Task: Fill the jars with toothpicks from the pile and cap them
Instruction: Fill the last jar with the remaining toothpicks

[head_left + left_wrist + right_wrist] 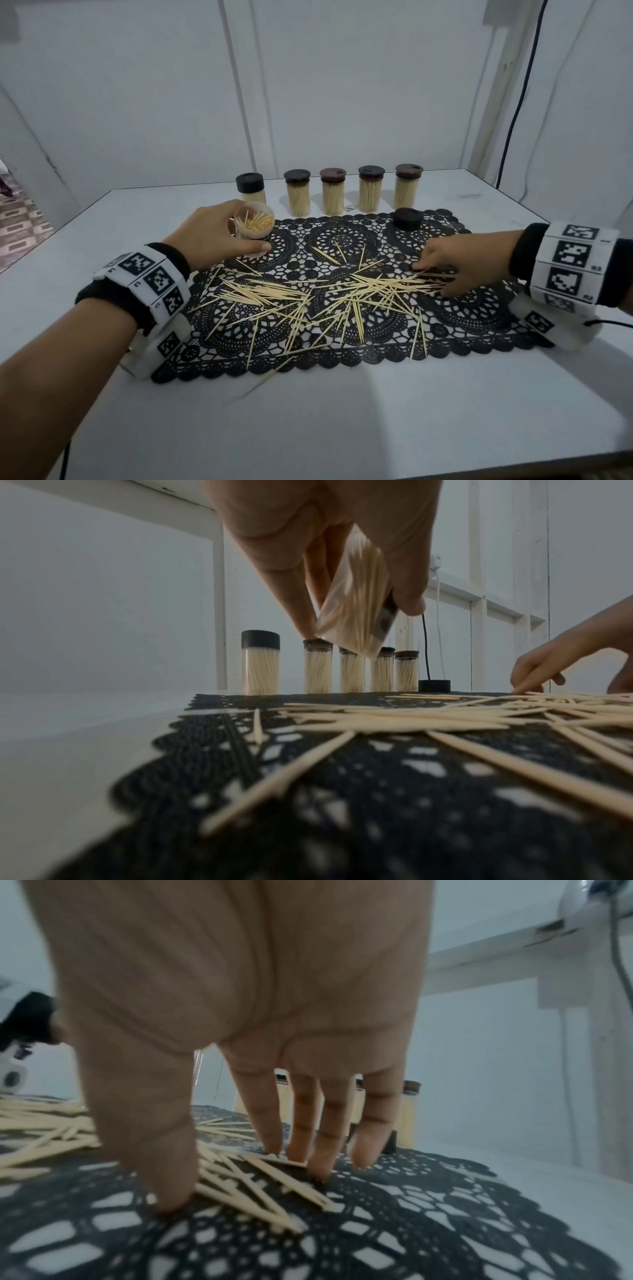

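Observation:
My left hand (219,240) grips an uncapped clear jar (255,228), part full of toothpicks. It holds the jar tilted above the left end of the black lace mat (462,325). The left wrist view shows the same jar (356,601) between thumb and fingers, clear of the mat. Loose toothpicks (342,294) lie scattered over the middle of the mat. My right hand (445,270) reaches down onto the pile's right end, and its fingertips (322,1167) and thumb press on toothpicks (246,1180). A loose black cap (407,218) sits on the mat's far right.
Several capped jars full of toothpicks stand in a row behind the mat, from a black-capped one (251,187) on the left to a brown-capped one (407,190) on the right. A few toothpicks lie off the mat's near edge on the white table (342,428).

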A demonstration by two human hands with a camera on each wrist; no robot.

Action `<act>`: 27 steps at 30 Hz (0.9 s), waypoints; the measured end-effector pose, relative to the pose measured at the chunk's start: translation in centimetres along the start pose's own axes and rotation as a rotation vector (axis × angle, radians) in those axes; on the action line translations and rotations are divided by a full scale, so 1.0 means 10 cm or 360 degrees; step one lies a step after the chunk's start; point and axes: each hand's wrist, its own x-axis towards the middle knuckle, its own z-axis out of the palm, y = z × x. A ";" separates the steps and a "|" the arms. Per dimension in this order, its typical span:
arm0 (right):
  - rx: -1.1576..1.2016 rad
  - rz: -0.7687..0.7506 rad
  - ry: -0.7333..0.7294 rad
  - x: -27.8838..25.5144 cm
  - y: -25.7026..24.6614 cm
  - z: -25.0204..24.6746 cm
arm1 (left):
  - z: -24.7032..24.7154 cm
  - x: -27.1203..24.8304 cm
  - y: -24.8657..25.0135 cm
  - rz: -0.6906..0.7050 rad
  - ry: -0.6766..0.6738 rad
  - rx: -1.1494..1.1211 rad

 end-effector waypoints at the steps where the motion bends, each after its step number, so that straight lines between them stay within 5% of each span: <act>1: -0.0016 -0.0017 0.0053 0.01 0.00 0.01 | 0.00 0.00 0.00 0.0002 0.0001 0.0003; 9: -0.0039 -0.0006 0.0280 0.08 -0.10 0.07 | -0.01 -0.01 0.02 -0.0010 0.0011 -0.0040; 22: -0.0026 -0.0025 0.0227 0.15 -0.13 0.03 | -0.01 -0.02 0.03 -0.0012 0.0009 -0.0041; 27: 0.0224 -0.0167 0.0467 0.16 -0.13 -0.08 | -0.01 -0.01 0.03 -0.0022 0.0008 -0.0088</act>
